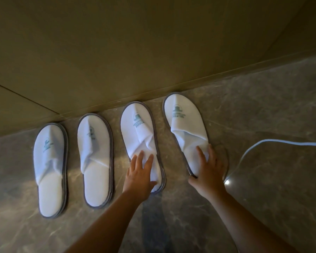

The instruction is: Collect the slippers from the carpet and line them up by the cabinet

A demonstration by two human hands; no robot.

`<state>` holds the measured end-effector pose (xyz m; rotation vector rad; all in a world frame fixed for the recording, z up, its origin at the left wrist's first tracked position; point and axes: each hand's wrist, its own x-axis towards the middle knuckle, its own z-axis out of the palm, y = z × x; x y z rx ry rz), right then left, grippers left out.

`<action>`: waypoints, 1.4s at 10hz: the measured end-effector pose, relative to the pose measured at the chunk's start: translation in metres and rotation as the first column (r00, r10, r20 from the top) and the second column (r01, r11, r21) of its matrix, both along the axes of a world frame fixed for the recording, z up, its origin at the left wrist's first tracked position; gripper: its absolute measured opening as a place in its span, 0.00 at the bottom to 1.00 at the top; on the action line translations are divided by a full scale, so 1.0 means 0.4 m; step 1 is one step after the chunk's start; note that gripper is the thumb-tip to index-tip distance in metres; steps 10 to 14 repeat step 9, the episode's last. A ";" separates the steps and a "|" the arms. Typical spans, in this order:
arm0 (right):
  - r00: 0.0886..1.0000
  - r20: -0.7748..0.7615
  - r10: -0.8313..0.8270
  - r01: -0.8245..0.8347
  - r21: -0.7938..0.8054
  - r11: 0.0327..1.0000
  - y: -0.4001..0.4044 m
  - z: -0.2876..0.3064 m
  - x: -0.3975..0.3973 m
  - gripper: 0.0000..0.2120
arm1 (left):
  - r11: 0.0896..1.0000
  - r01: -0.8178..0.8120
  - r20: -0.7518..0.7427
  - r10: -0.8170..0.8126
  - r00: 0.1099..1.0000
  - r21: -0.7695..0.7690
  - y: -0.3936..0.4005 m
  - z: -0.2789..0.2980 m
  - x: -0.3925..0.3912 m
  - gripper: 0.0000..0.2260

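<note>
both grips (140, 172) (209, 167) rest flat on two of four slippers (51, 168).

The slippers (182, 114) carry teal logo prints, too blurred to read.

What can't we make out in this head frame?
- Heel of the third slipper: head view, covered by the left hand.
- Heel of the fourth slipper: head view, covered by the right hand.
- Green print on the slippers: too small and blurred to read.
- White cable: cut off by the right edge; its near end is lost in a glare spot on the floor.
- Carpet: not in frame.
</note>
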<state>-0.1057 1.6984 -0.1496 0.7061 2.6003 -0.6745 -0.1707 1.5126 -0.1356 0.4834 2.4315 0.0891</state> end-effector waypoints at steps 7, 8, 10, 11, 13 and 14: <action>1.000 -0.011 -0.006 0.006 0.032 0.999 -0.011 -0.012 -0.003 0.44 | 1.000 -0.015 -0.002 0.015 1.000 0.006 -0.007 0.004 0.000 0.37; 0.999 -0.038 0.025 -0.022 0.061 0.998 -0.014 0.026 -0.021 0.43 | 1.000 0.009 -0.039 -0.009 0.999 0.007 0.002 0.043 -0.004 0.37; 0.925 -0.378 0.046 -0.096 -0.114 0.989 -0.010 0.095 -0.020 0.29 | 0.980 0.167 -0.040 -0.164 0.986 0.110 -0.008 0.118 0.008 0.35; 0.925 -0.378 0.046 -0.096 -0.114 0.989 -0.010 0.095 -0.020 0.29 | 0.980 0.167 -0.040 -0.164 0.986 0.110 -0.008 0.118 0.008 0.35; 0.925 -0.378 0.046 -0.096 -0.114 0.989 -0.010 0.095 -0.020 0.29 | 0.980 0.167 -0.040 -0.164 0.986 0.110 -0.008 0.118 0.008 0.35; 0.925 -0.378 0.046 -0.096 -0.114 0.989 -0.010 0.095 -0.020 0.29 | 0.980 0.167 -0.040 -0.164 0.986 0.110 -0.008 0.118 0.008 0.35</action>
